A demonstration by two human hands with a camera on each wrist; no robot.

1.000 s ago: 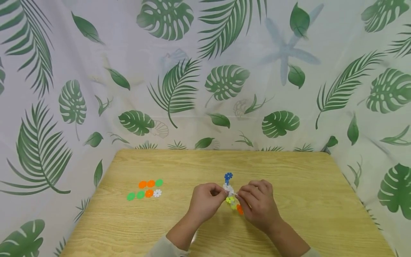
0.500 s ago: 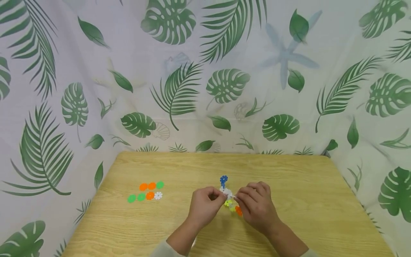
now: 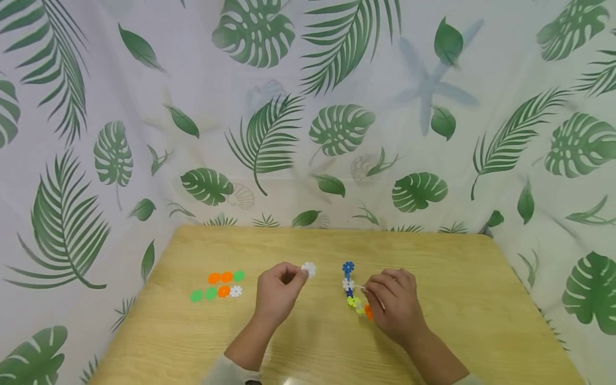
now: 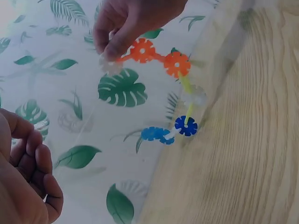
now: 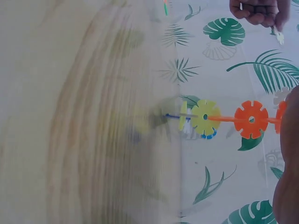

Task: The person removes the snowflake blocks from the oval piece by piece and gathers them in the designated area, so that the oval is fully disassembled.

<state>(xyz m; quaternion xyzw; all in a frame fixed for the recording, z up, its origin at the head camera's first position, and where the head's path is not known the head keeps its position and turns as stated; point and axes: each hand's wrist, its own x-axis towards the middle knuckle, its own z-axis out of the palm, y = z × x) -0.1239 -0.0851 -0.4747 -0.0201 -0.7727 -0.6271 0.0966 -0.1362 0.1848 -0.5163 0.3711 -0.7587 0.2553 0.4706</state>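
Note:
My left hand (image 3: 276, 294) pinches a loose white snowflake disc (image 3: 309, 270) between thumb and fingertips, left of the chain and apart from it. My right hand (image 3: 397, 307) holds up one end of a chain of linked snowflake discs, gripping a white disc (image 4: 110, 65) in the left wrist view. From there the chain runs through orange discs (image 4: 177, 64), yellow ones (image 5: 205, 116), a pale disc (image 4: 196, 95) and a dark blue disc (image 4: 186, 125) to lighter blue discs (image 4: 150, 133) at its other end. Part of the right hand (image 5: 289, 158) shows at the right wrist view's edge.
Two short rows of loose discs lie on the left of the wooden table (image 3: 168, 342): orange discs (image 3: 223, 291), green discs (image 3: 196, 295) and a white disc (image 3: 236, 291). A leaf-print cloth (image 3: 289, 160) hangs behind the table and at both sides.
My left hand has moved left and slightly up, away from the chain, with a white disc in its fingers. The right hand keeps holding the chain, shifted slightly right.

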